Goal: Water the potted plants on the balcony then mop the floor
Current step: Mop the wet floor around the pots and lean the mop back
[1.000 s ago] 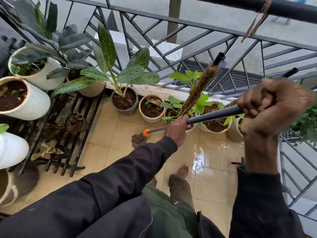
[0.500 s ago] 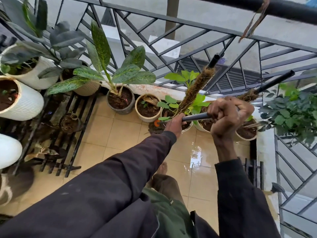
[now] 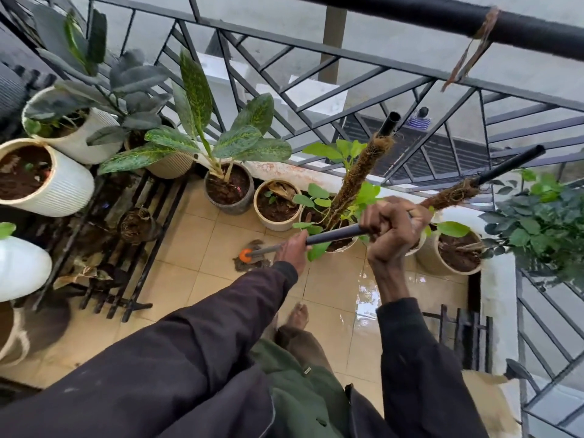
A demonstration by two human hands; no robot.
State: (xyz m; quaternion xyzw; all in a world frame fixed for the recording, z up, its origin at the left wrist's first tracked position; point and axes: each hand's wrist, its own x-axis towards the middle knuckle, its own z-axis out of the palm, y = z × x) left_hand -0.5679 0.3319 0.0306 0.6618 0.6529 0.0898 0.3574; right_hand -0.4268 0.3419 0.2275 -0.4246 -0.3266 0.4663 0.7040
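Nearest, a bare foot (image 3: 298, 314) stands on the wet beige tiled floor (image 3: 341, 279). Above it, both hands clench the dark grey metal mop handle (image 3: 331, 236): right hand (image 3: 393, 230) higher, left hand (image 3: 292, 248) lower. The frayed brown mop head (image 3: 249, 263) with orange collar rests on the tiles before the row of potted plants (image 3: 227, 191) along the black metal railing (image 3: 347, 90).

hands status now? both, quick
Left hand: closed around the mop handle, low near the mop head.
Right hand: closed around the same handle, higher up.
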